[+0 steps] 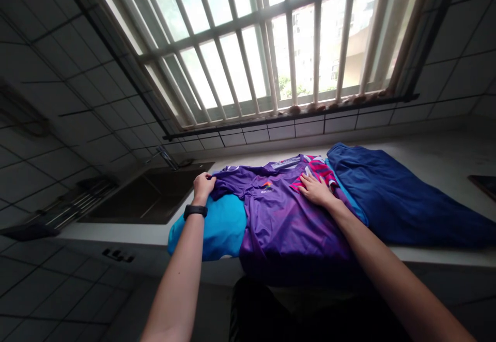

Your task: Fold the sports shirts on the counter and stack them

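One purple shirt [284, 218], left hand [203, 187] pinching sleeve [231, 181], patterned side [319, 165] beneath splayed right hand [315, 190]

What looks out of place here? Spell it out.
The purple shirt: it lies on the counter near a sink, an unusual spot for clothing, and its lower part droops over the front edge. No spill shows.

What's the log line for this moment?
left hand: gripping purple printed fabric shirt by sleeve | right hand: open, flat on shirt's pink-patterned area | under shirt: bright-blue cloth | beside: navy-blue cloth
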Action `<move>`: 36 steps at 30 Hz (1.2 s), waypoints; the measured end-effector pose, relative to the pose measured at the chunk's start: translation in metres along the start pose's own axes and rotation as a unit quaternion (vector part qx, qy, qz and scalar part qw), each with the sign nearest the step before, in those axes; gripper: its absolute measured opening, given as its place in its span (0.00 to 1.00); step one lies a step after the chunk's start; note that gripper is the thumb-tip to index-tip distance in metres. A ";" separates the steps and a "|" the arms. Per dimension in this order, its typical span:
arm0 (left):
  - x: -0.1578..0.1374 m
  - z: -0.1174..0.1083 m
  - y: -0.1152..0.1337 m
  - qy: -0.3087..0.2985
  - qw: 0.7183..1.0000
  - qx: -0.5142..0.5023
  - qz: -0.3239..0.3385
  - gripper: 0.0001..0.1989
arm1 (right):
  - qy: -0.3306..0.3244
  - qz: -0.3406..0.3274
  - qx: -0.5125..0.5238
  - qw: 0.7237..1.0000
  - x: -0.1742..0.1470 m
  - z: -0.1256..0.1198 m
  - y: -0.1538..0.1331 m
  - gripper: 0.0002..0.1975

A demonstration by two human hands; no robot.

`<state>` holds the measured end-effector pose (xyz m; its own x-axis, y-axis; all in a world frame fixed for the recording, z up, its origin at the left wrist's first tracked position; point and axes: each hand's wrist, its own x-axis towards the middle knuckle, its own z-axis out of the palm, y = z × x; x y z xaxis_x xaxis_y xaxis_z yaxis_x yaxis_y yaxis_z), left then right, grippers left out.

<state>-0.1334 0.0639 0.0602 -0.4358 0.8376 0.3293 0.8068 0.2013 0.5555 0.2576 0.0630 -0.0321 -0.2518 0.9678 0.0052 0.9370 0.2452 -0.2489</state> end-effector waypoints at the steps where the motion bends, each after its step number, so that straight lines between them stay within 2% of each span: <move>1: 0.002 0.000 0.001 0.003 1.000 -0.004 0.001 0.08 | 0.003 -0.001 0.003 1.000 0.000 0.000 0.000 0.31; 4: 0.010 -0.001 0.012 0.038 0.999 -0.034 -0.018 0.08 | 0.011 -0.002 0.006 1.000 0.000 -0.001 0.000 0.31; 7: 0.010 0.000 0.033 0.059 0.988 -0.143 -0.013 0.09 | 0.015 -0.004 0.009 1.000 0.000 -0.001 -0.001 0.30; 8: 0.007 0.000 0.041 0.035 0.981 -0.193 0.011 0.11 | 0.016 -0.004 0.012 1.000 0.000 -0.001 0.000 0.29; 9: 0.002 0.000 0.050 -0.017 0.970 -0.238 0.047 0.13 | 0.017 -0.005 0.016 1.000 0.000 -0.001 0.000 0.29; 12: -0.014 0.001 0.073 -0.225 0.910 -0.307 0.167 0.20 | 0.012 -0.009 0.029 0.999 0.001 -0.001 0.001 0.29; 13: -0.018 0.003 0.079 -0.258 0.897 -0.307 0.186 0.20 | 0.011 -0.010 0.032 0.999 0.001 -0.001 0.001 0.29; 14: -0.022 0.006 0.084 -0.264 0.898 -0.296 0.192 0.20 | 0.011 -0.010 0.034 0.999 0.001 -0.001 0.001 0.29; 16: -0.028 0.015 0.089 -0.260 0.917 -0.243 0.181 0.20 | 0.014 -0.009 0.037 0.999 0.000 -0.002 0.001 0.29; 18: -0.034 0.027 0.089 -0.309 0.923 -0.151 0.175 0.20 | 0.017 -0.010 0.042 0.999 0.000 -0.003 0.001 0.28; 20: -0.042 0.039 0.086 -0.371 0.905 -0.054 0.202 0.21 | 0.023 -0.015 0.048 0.998 -0.001 -0.004 0.000 0.27; 22: -0.051 0.049 0.081 -0.395 0.882 0.017 0.258 0.23 | 0.037 -0.027 0.056 0.997 -0.002 -0.005 0.001 0.26; 24: -0.060 0.058 0.078 -0.404 0.861 0.046 0.306 0.20 | 0.061 -0.046 0.062 0.995 -0.003 -0.005 0.001 0.25; 27: -0.070 0.070 0.078 -0.415 0.850 0.043 0.322 0.08 | 0.081 -0.074 0.070 0.991 -0.003 -0.004 0.003 0.23; 29: -0.077 0.077 0.082 -0.371 0.871 0.035 0.321 0.06 | 0.079 -0.088 0.077 0.990 -0.002 -0.002 0.004 0.21; 32: -0.086 0.080 0.092 -0.187 0.936 0.034 0.296 0.10 | 0.086 -0.106 0.087 0.987 0.001 0.002 0.006 0.19; 33: -0.088 0.079 0.096 -0.143 0.947 0.043 0.284 0.10 | 0.093 -0.112 0.089 0.985 0.002 0.003 0.007 0.19; 34: -0.091 0.077 0.101 -0.136 0.950 0.062 0.275 0.09 | 0.099 -0.116 0.091 0.984 0.002 0.003 0.007 0.19; 36: -0.093 0.070 0.108 -0.209 0.933 0.114 0.268 0.08 | 0.109 -0.122 0.093 0.982 0.004 0.003 0.008 0.18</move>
<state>0.0222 0.0437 0.0361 0.2109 0.9644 0.1593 0.9489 -0.2411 0.2036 0.2630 0.0682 -0.0372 -0.3856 0.8761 0.2895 0.7900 0.4756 -0.3868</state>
